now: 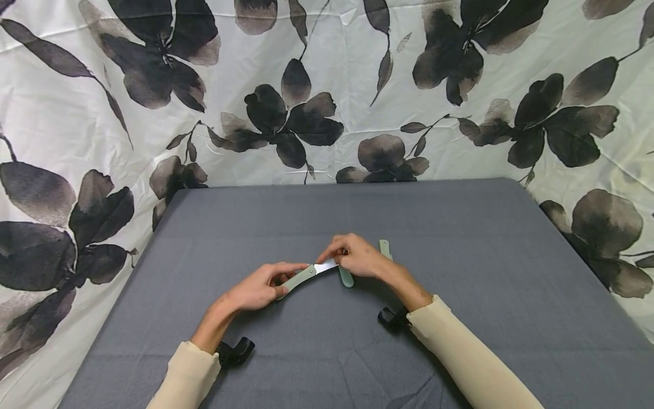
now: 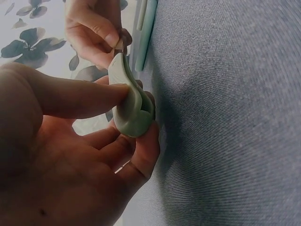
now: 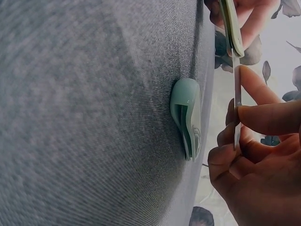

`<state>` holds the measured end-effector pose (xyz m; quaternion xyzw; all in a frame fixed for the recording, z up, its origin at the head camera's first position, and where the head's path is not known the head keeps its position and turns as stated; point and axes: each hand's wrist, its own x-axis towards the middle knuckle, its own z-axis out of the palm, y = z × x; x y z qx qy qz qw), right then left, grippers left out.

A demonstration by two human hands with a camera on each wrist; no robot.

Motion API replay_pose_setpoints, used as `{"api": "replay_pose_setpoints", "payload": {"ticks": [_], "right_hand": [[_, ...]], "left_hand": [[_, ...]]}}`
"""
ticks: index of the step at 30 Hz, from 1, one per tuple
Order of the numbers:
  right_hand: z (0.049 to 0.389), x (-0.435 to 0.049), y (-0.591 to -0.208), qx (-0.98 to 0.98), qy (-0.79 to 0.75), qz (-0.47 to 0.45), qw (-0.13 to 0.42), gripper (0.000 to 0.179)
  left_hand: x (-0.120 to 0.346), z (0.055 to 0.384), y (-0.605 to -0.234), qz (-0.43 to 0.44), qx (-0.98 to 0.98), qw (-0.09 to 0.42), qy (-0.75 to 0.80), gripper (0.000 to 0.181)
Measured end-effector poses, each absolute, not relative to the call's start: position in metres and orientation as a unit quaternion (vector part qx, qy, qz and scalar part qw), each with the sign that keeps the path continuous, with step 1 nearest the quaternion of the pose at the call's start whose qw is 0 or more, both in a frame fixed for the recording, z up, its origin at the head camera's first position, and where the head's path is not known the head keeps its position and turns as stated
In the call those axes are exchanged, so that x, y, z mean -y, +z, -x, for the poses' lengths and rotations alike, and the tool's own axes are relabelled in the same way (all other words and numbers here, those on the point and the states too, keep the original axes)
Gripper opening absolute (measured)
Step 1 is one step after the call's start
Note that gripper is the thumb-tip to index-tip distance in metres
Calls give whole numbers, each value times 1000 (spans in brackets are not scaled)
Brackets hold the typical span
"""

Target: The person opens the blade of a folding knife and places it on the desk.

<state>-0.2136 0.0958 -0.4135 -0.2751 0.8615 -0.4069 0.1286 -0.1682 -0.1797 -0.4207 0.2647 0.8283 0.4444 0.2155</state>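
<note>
A folding knife with a pale green handle point(image 1: 300, 279) and a bare metal blade point(image 1: 325, 266) spans the space between my two hands, its blade swung out. My left hand point(image 1: 258, 288) grips the handle, thumb on one side and fingers on the other, as the left wrist view shows. With thumb and fingers my right hand point(image 1: 360, 257) pinches the blade point(image 3: 237, 89). Just below the right hand lies a teal-green folded handle point(image 3: 186, 113) on the table, partly covered in the head view. Beyond that hand shows the end of another pale green handle point(image 1: 384, 248), the rest hidden.
A grey cloth-covered table point(image 1: 460, 238) lies under both hands, with creases near its front. Behind and beside it hangs a white curtain point(image 1: 352, 74) with dark flowers. A black wrist camera point(image 1: 236, 352) sits at the left sleeve, another black camera point(image 1: 392, 319) at the right.
</note>
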Motion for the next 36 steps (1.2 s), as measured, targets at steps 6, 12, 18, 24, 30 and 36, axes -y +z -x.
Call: {"api": "replay_pose_setpoints", "payload": {"ticks": [6, 12, 18, 24, 30, 36], "right_hand": [[213, -96, -412, -859, -405, 281, 136, 49], [212, -96, -414, -858, -399, 294, 134, 50], [211, -97, -415, -855, -394, 309, 135, 53], [213, -97, -413, -854, -398, 311, 129, 49], [219, -97, -413, -852, -437, 271, 96, 32], [227, -94, -418, -835, -502, 210, 79, 26]], "left_hand": [[180, 167, -419, -270, -828, 221, 439, 59], [182, 165, -422, -279, -825, 219, 440, 59], [181, 163, -422, -289, -828, 211, 432, 60], [181, 162, -423, -283, -831, 204, 434, 59], [177, 163, -426, -267, -835, 184, 444, 58], [170, 163, -430, -247, -831, 182, 464, 63]]}}
